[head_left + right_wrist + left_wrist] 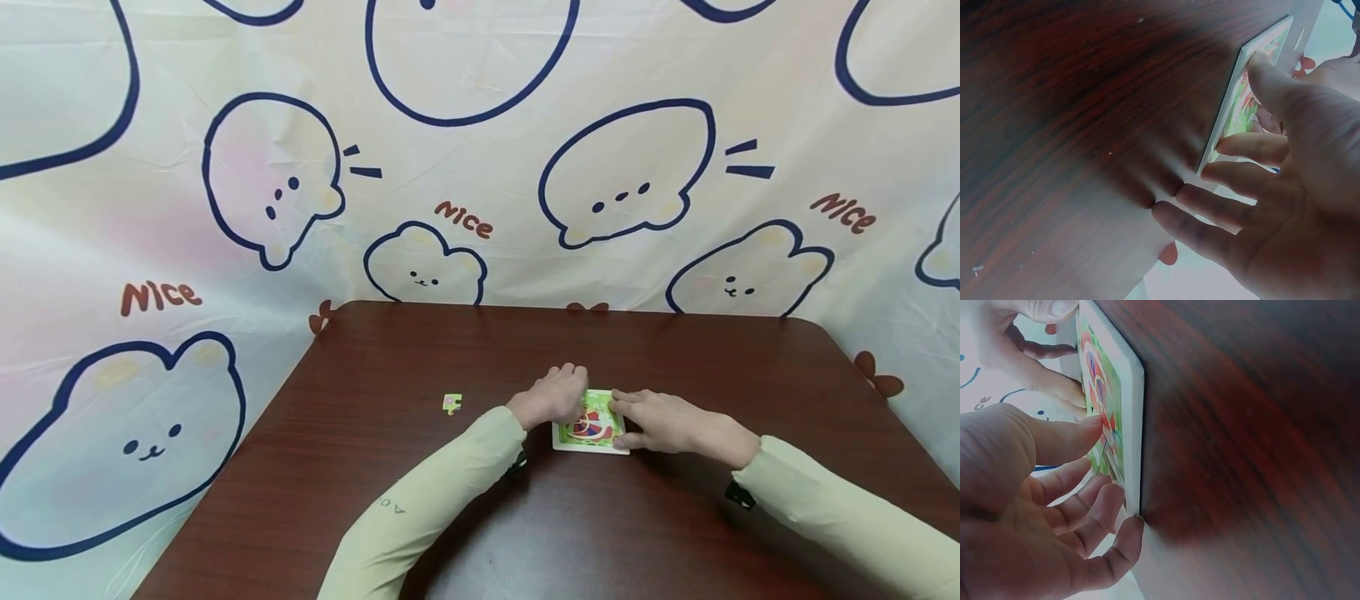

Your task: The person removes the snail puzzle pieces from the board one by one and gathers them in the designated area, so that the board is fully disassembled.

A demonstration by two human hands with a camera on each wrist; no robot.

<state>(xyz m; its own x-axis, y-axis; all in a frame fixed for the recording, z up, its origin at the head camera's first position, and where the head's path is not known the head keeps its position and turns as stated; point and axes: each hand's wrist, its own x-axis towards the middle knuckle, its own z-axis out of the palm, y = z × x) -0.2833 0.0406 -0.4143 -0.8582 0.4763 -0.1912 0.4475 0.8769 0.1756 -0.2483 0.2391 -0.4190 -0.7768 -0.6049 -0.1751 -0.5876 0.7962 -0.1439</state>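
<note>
A small jigsaw puzzle in a white-rimmed tray (591, 450) lies flat on the table, its picture green, red and blue. My left hand (558, 395) bends over the tray's left side. In the left wrist view, its thumb and curled fingers pinch a slightly raised puzzle piece (1114, 467) against the picture; the fingers partly hide this piece. From the right, my right hand (663, 421) steadies the tray, with thumb and fingertips on its right edge. Its fingers are extended, and in the right wrist view two fingertips (1163, 212) reach past the tray's corner to the tabletop.
One loose jigsaw piece (452, 403), green and yellow with a pink patch, lies on the table left of the tray. The dark brown wooden table (360, 358) ends at a cloth backdrop (517, 167) printed with cartoon bears.
</note>
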